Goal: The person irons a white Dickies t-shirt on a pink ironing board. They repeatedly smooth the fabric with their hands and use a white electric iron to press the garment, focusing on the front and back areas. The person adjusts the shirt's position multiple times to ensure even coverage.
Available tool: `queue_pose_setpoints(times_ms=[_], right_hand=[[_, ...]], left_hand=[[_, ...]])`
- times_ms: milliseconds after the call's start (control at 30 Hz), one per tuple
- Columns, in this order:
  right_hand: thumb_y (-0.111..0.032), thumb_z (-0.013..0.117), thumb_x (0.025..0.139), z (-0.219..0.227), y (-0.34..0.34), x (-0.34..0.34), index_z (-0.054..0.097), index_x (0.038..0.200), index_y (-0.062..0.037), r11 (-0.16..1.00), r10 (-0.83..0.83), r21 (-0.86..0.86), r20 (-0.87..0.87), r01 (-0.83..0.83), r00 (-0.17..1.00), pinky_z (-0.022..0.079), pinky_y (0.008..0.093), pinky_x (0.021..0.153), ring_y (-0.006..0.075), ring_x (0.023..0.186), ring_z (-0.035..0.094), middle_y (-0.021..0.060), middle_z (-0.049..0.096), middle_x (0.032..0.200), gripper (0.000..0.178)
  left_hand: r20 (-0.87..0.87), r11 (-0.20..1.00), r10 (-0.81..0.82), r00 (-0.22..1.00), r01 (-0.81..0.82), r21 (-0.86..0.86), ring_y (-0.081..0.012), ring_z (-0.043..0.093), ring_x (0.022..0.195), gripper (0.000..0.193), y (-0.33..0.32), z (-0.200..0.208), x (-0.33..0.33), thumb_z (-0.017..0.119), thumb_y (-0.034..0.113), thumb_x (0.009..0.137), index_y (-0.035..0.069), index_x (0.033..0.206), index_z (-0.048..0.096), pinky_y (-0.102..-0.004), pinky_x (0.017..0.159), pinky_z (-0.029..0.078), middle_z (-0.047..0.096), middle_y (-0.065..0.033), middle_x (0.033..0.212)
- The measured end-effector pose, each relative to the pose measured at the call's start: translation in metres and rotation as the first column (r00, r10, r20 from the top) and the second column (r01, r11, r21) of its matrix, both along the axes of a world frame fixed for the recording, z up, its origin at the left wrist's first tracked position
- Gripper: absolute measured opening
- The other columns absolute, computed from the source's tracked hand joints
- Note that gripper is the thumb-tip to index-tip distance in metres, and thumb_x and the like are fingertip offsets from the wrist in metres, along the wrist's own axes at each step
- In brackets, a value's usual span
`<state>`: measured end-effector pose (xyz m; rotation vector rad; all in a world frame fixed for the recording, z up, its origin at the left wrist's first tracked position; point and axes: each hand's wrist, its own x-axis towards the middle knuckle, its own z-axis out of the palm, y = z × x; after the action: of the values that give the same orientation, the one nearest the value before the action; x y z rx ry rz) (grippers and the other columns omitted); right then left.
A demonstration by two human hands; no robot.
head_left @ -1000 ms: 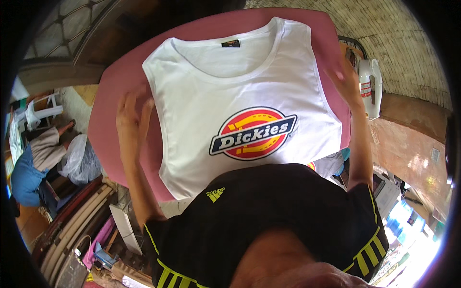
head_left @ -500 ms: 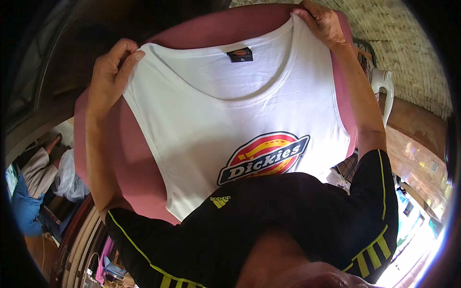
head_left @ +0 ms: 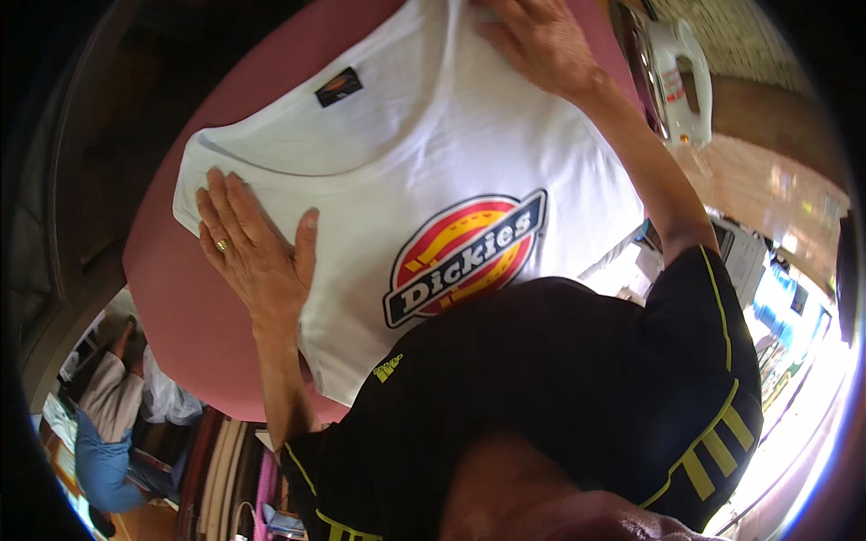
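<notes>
A white sleeveless tank top (head_left: 338, 212) with a wide scooped neck lies front up over a pink padded board (head_left: 167, 288). On its chest is a red, yellow and dark-blue round print (head_left: 465, 257); a small black label (head_left: 338, 87) sits inside the back neckline. My left hand (head_left: 257, 257), a ring on one finger, lies flat on the left shoulder strap, fingers stretched and thumb apart. Over the right strap rests my right hand (head_left: 541, 50), its fingers extended across the cloth. The upper frame edge cuts off part of that strap.
A white clothes iron (head_left: 677, 86) stands just beyond the board's right side, near my right forearm. Wooden furniture (head_left: 767, 176) lies right of it. At lower left are a person in blue and beige clothing (head_left: 108, 433) and a clear plastic bag (head_left: 171, 392).
Both hands have let go of the strap tops and now lie on the cloth. My left hand has come down and inward. The view has shifted, and more of the iron shows.
</notes>
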<state>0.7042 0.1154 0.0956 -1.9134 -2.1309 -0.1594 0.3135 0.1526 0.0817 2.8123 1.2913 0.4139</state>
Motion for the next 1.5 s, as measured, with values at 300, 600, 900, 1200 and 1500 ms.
queue_pose_setpoints(times_ms=[300, 600, 900, 1200, 1500], right_hand=[[-0.028, 0.058, 0.097, -0.04, 0.003, 0.044, 0.041, 0.147, -0.0069, 0.982, 0.154, 0.13, -0.097, -0.141, 0.983, 0.033, 0.0521, 0.115, 0.0386, 0.144, 0.034, 0.0182, 0.037, 0.155, 0.056], [-0.023, 0.065, 0.096, -0.01, -0.191, 0.053, 0.062, 0.118, -0.0027, 0.951, -0.098, 0.266, -0.225, 0.158, 0.969, 0.053, 0.043, 0.088, 0.0375, 0.103, 0.062, 0.0176, 0.065, 0.112, 0.031], [-0.011, 0.067, 0.089, -0.058, -0.258, 0.066, 0.067, 0.098, -0.0056, 0.914, -0.234, 0.227, -0.384, 0.337, 0.893, 0.054, 0.042, 0.079, 0.0356, 0.089, 0.066, 0.0134, 0.067, 0.092, 0.011], [-0.006, 0.067, 0.087, -0.042, -0.221, 0.011, 0.063, 0.124, -0.0114, 0.93, 0.042, 0.353, -0.381, 0.104, 0.923, 0.049, 0.0444, 0.096, 0.0353, 0.114, 0.059, 0.0137, 0.063, 0.12, 0.038], [-0.034, 0.051, 0.102, -0.069, -0.2, -0.002, 0.044, 0.149, -0.0203, 0.99, -0.054, 0.128, -0.014, 0.055, 0.998, 0.028, 0.0521, 0.116, 0.0302, 0.145, 0.032, 0.0056, 0.039, 0.156, 0.049]], left_hand=[[0.03, 0.982, 0.003, 1.0, -0.008, 0.19, -0.0431, 0.027, 0.147, 0.077, -0.023, -0.001, 0.044, 0.057, 0.046, 0.098, 0.001, 0.154, 0.03, -0.0589, 0.115, 0.023, 0.029, -0.0222, 0.16], [0.145, 0.947, -0.322, 0.936, 0.32, 0.035, -0.0441, 0.024, 0.147, 0.075, -0.125, -0.046, 0.221, 0.052, 0.054, 0.096, 0.004, 0.15, 0.039, -0.0621, 0.116, 0.018, 0.029, -0.0188, 0.16], [0.118, 0.948, -0.319, 0.941, 0.315, 0.046, -0.0436, 0.027, 0.145, 0.073, -0.134, -0.024, 0.225, 0.063, 0.042, 0.09, 0.008, 0.151, 0.039, -0.06, 0.116, 0.021, 0.029, -0.0214, 0.159], [0.242, 0.976, 0.097, 0.965, -0.14, 0.169, -0.0473, 0.03, 0.143, 0.07, -0.206, -0.046, 0.207, 0.06, 0.048, 0.091, 0.002, 0.142, 0.049, -0.0627, 0.114, 0.022, 0.036, -0.0252, 0.154], [0.127, 0.918, 0.395, 0.91, -0.396, -0.014, -0.0443, 0.019, 0.15, 0.093, -0.287, -0.051, 0.081, 0.055, 0.064, 0.091, -0.005, 0.15, 0.035, -0.0663, 0.114, 0.016, 0.025, -0.0254, 0.161]])
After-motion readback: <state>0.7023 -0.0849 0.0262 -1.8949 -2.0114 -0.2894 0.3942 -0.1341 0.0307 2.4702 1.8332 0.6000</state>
